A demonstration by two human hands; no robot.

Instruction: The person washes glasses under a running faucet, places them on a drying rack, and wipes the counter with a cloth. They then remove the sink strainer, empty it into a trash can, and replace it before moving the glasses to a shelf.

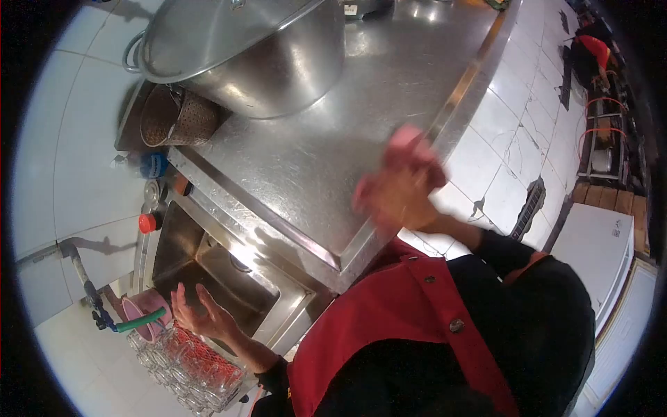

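Note:
A pink cloth (410,149) is bunched under and around my right hand (403,198), close to the front edge of the steel counter (292,174). Motion smears the hand and the cloth. My left hand (201,316) hangs in the air, its fingers spread, with nothing in them. Below and beside it lie the steel sink (229,278), a pink container (147,306) with a green hose (142,321), and several clear glasses (187,368) on a red rack.
A large lidded steel pot (278,69) stands on the counter's far side, beside a perforated metal basket (174,115). A red-capped jar (149,222) is by the sink. A tap (83,278) juts from the wall. Another person (590,55) is at the far right, beyond the tiled floor.

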